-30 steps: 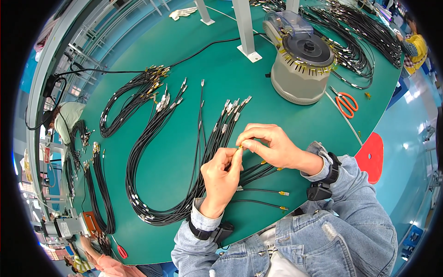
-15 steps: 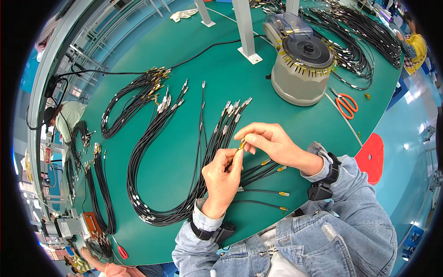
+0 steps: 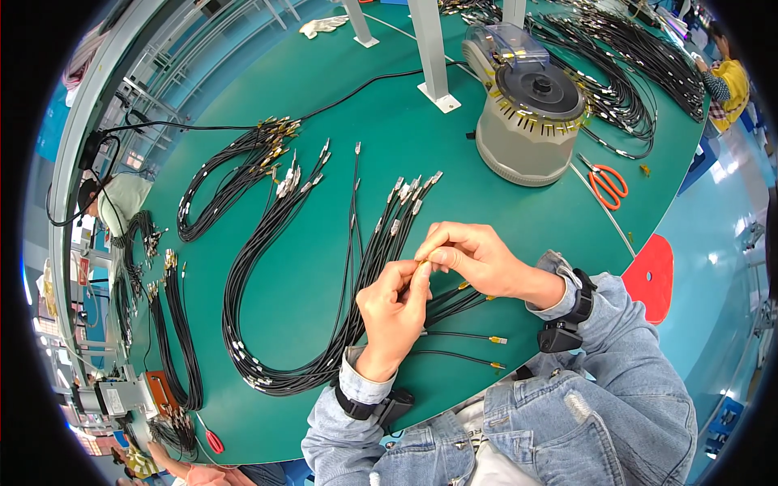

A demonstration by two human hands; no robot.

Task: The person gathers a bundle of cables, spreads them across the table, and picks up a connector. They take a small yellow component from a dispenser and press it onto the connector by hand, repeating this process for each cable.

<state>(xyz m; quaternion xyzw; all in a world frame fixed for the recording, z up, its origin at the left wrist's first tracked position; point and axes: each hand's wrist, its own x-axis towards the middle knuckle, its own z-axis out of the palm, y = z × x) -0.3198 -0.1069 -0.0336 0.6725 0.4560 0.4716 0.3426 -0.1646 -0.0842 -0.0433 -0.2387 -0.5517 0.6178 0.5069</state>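
Note:
My left hand [image 3: 393, 316] is closed in a pinch on a black cable's end, most of which its fingers hide. Against its fingertips, my right hand [image 3: 478, 257] pinches a small piece of yellow tape [image 3: 421, 262] at that cable end. Beneath and left of both hands runs a large U-shaped bundle of black cables [image 3: 237, 308] with silver connectors. Several cables whose ends carry yellow tape, among them a loose cable [image 3: 462, 334], lie under and right of my hands.
A round grey tape dispenser [image 3: 523, 142] with yellow strips stands beyond my hands. Orange-handled scissors [image 3: 608, 185] lie right of it, near a red stool [image 3: 652, 279]. More cable bundles [image 3: 219, 182] rest at the left. A metal post [image 3: 432, 61] rises from the green table [image 3: 356, 105]. Other people work at the edges.
My right hand's fingers have curled down and closed in on my left fingertips, covering more of the yellow-taped cable end. The left hand has barely shifted.

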